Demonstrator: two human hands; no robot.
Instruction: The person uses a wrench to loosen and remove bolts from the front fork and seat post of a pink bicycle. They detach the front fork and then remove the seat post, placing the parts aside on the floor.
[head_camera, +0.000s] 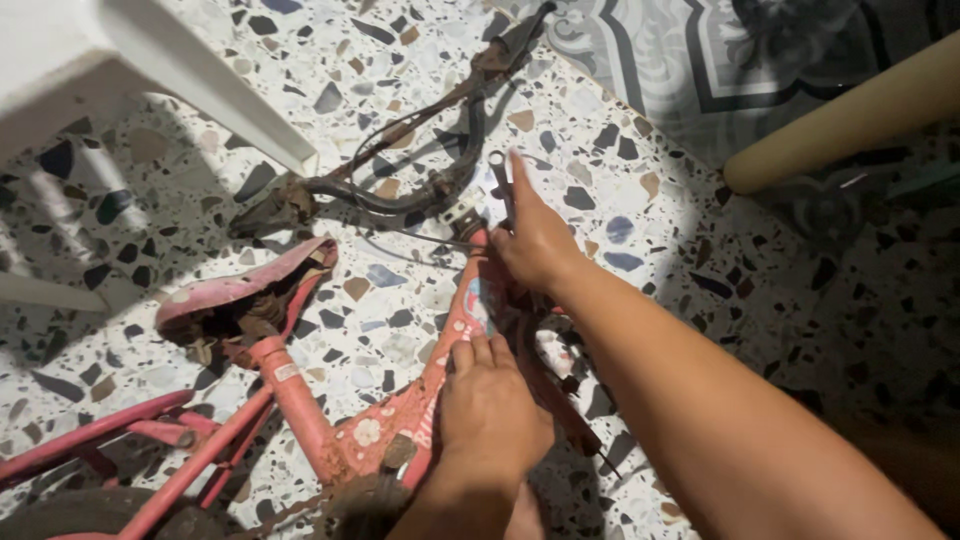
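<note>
Speckled terrazzo floor (640, 180), patterned tiles (700, 60)

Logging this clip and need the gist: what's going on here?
A person works on a small red bicycle lying on a speckled terrazzo floor. The left hand presses down on the frame's sloping tube. The right hand holds a metal wrench at the top of the frame, where the dark handlebar joins it. The worn pink saddle points toward a white plastic chair.
</note>
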